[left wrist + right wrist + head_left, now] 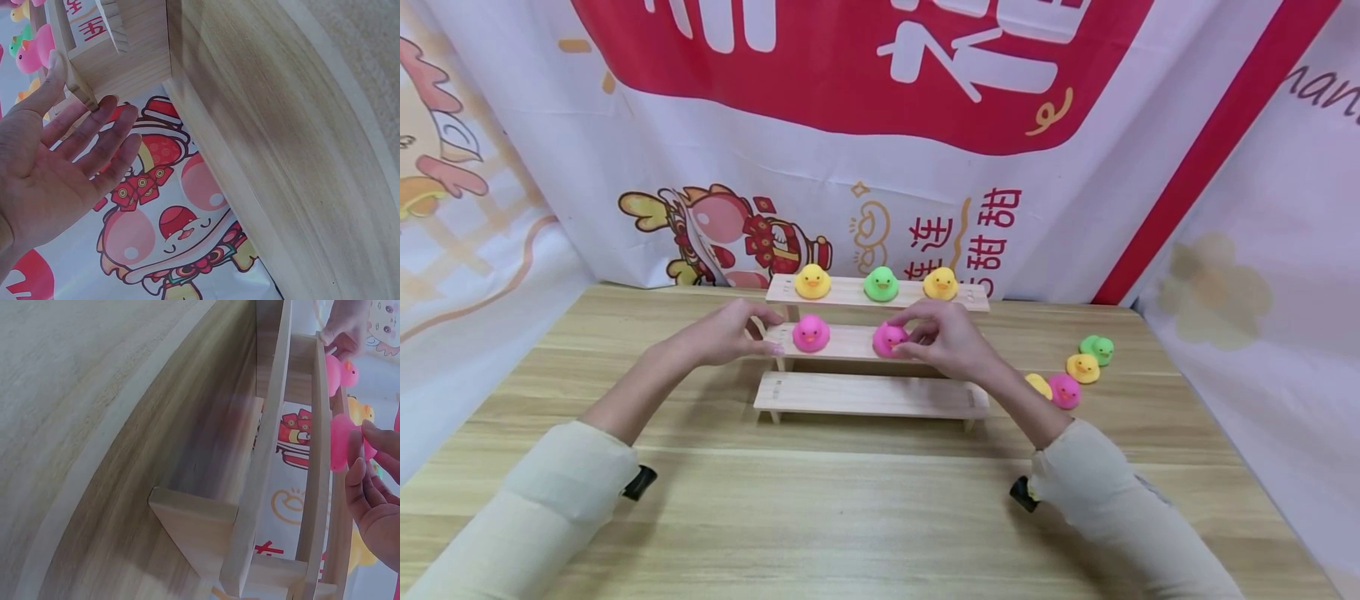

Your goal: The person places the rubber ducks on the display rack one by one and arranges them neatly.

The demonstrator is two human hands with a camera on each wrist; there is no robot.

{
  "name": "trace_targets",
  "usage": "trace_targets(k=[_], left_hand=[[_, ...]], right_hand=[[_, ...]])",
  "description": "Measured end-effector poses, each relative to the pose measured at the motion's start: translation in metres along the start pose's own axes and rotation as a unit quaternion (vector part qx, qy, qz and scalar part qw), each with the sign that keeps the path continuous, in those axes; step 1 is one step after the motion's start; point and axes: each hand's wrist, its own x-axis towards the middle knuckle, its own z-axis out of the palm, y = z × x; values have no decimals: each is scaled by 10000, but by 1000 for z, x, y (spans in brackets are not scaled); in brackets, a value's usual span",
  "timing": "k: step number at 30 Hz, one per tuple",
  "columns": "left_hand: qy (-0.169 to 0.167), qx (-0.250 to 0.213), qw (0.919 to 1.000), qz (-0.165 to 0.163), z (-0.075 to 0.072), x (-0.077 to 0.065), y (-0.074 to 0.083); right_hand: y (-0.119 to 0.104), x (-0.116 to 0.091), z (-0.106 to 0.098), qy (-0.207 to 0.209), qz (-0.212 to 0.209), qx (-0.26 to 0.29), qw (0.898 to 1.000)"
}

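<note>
My right hand (942, 335) pinches a pink rubber duck (887, 339) between thumb and fingers, at the middle board of a three-step wooden stand (872, 395). In the right wrist view, this duck (341, 439) is right at the board's edge. My left hand (730, 333) holds the left end of the same board, thumb at the front corner and fingers toward the back; its lower fingers (103, 144) stretch out loosely. Beside it sits another pink duck (811, 333). Along the top board are a yellow duck (812, 282), a green duck (881, 284) and a second yellow duck (941, 284).
On the table right of the stand lies a loose group of ducks: green (1098, 349), yellow (1082, 368), pink (1064, 391), and a yellow one (1039, 385) partly behind my right forearm. A printed cloth (865, 158) hangs behind the stand. Bare wooden table (850, 508) lies in front.
</note>
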Motion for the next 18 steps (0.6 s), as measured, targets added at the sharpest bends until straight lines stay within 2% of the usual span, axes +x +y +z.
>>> trace_targets(k=[18], left_hand=[[-63,191,9998,-34,0,1,0]], right_hand=[[-2,8,9,-37,264,-206,9994]])
